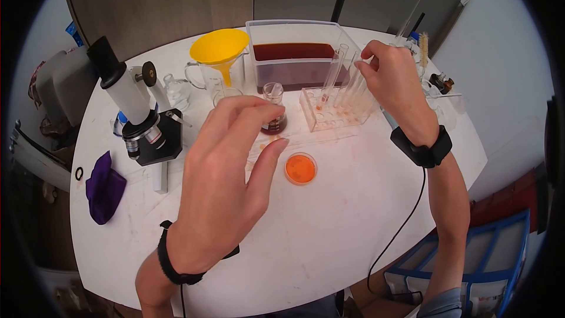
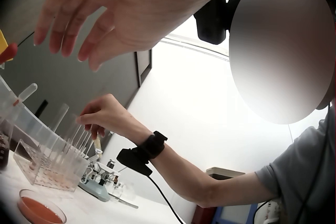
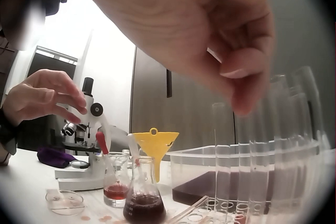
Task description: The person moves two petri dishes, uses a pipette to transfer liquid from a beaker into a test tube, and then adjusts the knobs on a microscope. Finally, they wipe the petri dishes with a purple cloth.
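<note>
My left hand hovers over the table with fingers loosely bent and nothing between them. In the head view its fingertips overlap a conical flask of dark red liquid. Below and right of that hand lies a round dish of orange liquid. My right hand is raised over a clear rack, and its thumb and forefinger pinch the top of a test tube. Several other clear test tubes stand upright or leaning in the rack. Small reddish drops show at the bottoms of some tubes.
Behind the rack is a clear plastic tub of dark red liquid. A yellow funnel sits in a glass jug. On the left stand a microscope and a purple cloth. A cable hangs from the right wrist.
</note>
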`<action>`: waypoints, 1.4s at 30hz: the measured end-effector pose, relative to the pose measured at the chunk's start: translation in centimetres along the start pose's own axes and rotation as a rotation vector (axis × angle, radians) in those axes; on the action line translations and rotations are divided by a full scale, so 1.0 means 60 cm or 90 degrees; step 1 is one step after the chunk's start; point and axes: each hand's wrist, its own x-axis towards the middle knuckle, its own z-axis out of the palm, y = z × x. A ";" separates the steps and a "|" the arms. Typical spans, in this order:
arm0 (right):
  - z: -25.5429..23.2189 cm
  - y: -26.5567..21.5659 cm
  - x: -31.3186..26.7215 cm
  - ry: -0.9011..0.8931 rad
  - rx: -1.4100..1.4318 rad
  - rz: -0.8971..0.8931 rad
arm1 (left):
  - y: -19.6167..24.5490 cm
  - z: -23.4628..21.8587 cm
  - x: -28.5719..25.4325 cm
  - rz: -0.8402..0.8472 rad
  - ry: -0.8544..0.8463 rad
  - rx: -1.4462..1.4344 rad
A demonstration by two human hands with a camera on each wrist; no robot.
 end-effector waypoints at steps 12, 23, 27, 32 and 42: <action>0.056 -0.019 0.027 -0.040 0.103 0.028 | -0.001 -0.014 0.004 -0.004 0.010 0.029; 0.081 -0.014 0.022 -0.082 0.301 0.190 | -0.004 -0.010 0.003 -0.002 0.006 0.008; -0.006 -0.056 0.019 -0.007 0.444 0.195 | -0.009 -0.006 0.003 -0.010 -0.014 -0.003; -0.056 -0.111 -0.026 -0.075 0.660 0.153 | -0.027 0.018 -0.004 -0.050 -0.072 -0.025; -0.055 -0.141 -0.064 -0.128 0.714 0.067 | -0.008 0.011 0.001 -0.204 -0.175 -0.250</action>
